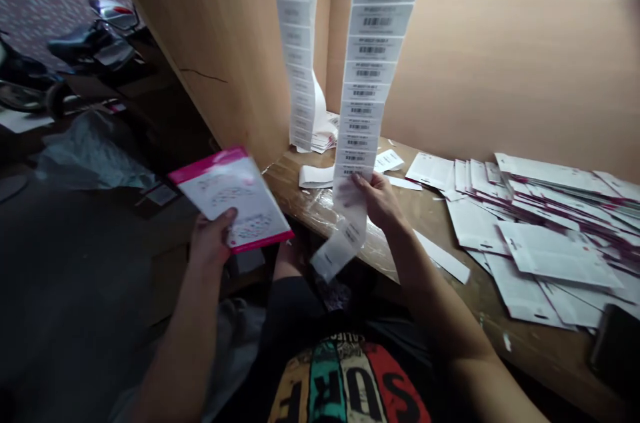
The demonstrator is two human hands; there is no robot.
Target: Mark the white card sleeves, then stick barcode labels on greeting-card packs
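My left hand [214,236] grips a flat white packet [245,200] with pink bands along its top and bottom, thumb on the printed face. It is held tilted, off the left front edge of the table. My right hand [380,200] pinches a long strip of barcode labels [370,70] near its lower part, thumb in front. The strip hangs from above the view, and its loose tail [340,253] curls below the hand over the table edge. A second hanging run of labels [296,43] drops to the table at the back left.
White and pink packets [555,250] lie in overlapping piles across the right of the wooden table [420,210]. A dark object [617,343] sits at the right edge. Wooden panels [500,56] stand behind and left. A motorcycle [95,36] and plastic bag [90,150] are at left.
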